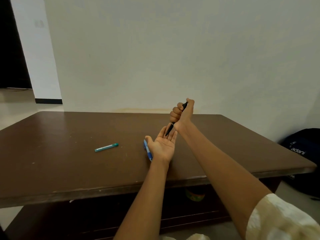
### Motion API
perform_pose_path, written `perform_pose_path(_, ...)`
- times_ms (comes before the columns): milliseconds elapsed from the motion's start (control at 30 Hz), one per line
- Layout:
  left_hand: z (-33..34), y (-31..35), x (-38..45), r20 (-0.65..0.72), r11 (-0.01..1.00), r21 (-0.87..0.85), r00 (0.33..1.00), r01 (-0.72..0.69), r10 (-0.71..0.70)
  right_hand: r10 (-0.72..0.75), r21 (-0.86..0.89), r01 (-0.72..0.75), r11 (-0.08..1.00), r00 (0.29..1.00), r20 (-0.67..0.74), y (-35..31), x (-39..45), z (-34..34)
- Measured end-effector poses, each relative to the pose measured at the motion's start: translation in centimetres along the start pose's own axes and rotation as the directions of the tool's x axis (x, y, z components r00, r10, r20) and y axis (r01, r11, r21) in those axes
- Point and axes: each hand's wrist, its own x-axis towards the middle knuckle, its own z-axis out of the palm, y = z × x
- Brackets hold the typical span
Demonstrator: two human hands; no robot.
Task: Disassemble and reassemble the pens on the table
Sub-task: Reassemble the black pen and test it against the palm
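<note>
A plain pale wall fills most of the frame's upper part. At the upper left stands a dark doorway, with a black skirting strip at the foot of the wall beside it. Light tiled floor shows at mid-left. The brown wooden table spans the lower half, its lower shelf in shadow. A dark bag lies at the right edge on the floor.

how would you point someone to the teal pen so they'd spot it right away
Start at the brown table and look left of the two hands. The teal pen lies alone on the bare top, well apart from everything. The blue pen lies beside the open left hand, and the black pen is gripped in the right hand.
</note>
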Motion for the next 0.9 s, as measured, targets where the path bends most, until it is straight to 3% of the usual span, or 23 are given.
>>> perform_pose_path(900, -0.4, -0.1, 0.2, -0.012, 1.000, -0.002, 1.000, -0.023, 0.023, -0.025, -0.028, 0.023, 0.999, 0.997, -0.069, 1.5, -1.6, 0.9)
